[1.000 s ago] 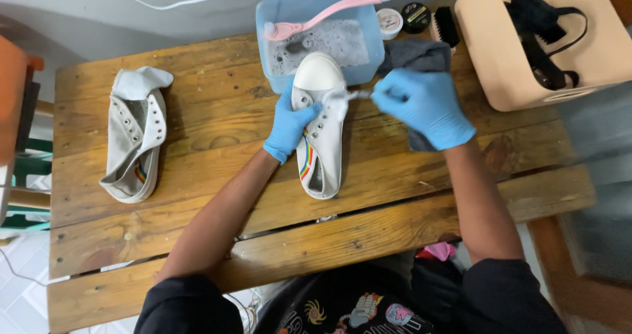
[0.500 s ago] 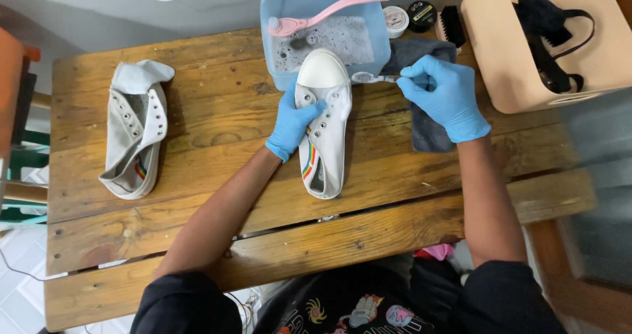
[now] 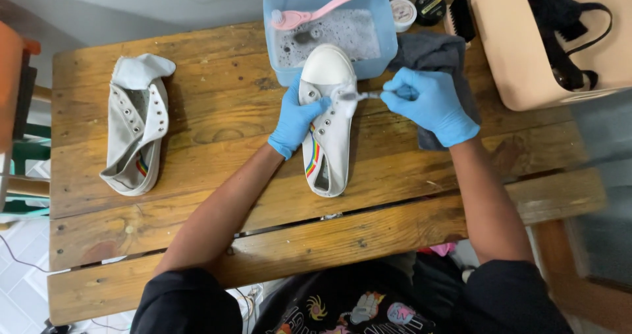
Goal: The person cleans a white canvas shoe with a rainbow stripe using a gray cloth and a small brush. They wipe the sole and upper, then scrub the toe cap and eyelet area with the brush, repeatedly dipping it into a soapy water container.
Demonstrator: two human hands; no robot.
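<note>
A second shoe [image 3: 135, 133] is lying at the table's [image 3: 197, 242] left side — well apart from a tub [image 3: 388, 41] of suds carrying a pink brush [image 3: 336, 3]. Two tins [image 3: 415, 10], a black brush [image 3: 461, 19] and a grey cloth [image 3: 434, 51] are sitting beside it — a beige box [image 3: 520, 64] is holding black straps [image 3: 566, 38].

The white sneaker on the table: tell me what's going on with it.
A person in blue gloves is cleaning it. The left hand steadies the white sneaker on the wooden table, while the right hand holds a small brush against its upper near the toe. A tub of soapy water sits just beyond; a second sneaker lies to the left.
</note>
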